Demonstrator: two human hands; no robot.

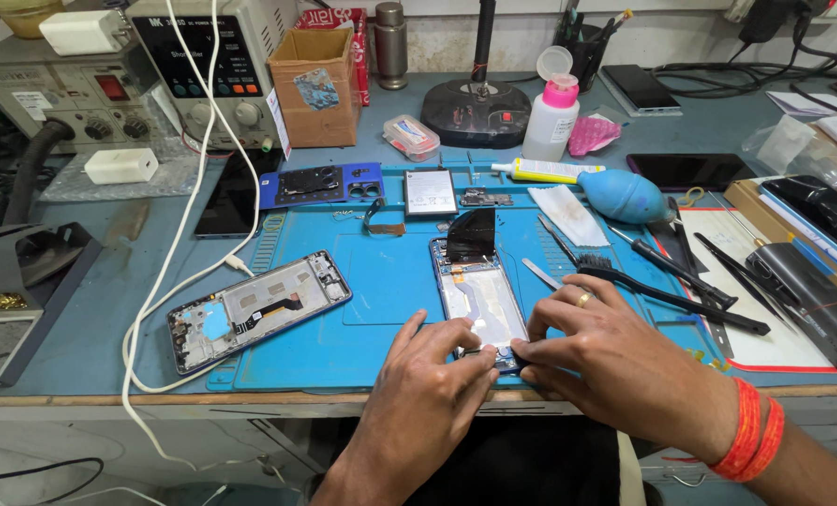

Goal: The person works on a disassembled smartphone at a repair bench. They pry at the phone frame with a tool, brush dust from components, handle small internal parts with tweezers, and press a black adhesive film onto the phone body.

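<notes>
Both hands, left hand [437, 361] and right hand [592, 342], pinch the opened phone's [479, 300] bottom edge on the blue mat [381, 281]; battery [430, 192] already out beyond it, reassembly pending.

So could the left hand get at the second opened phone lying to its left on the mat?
Probably yes. The left hand rests at the near end of the opened phone in the middle, and only bare blue mat lies between it and the second opened phone.
</notes>
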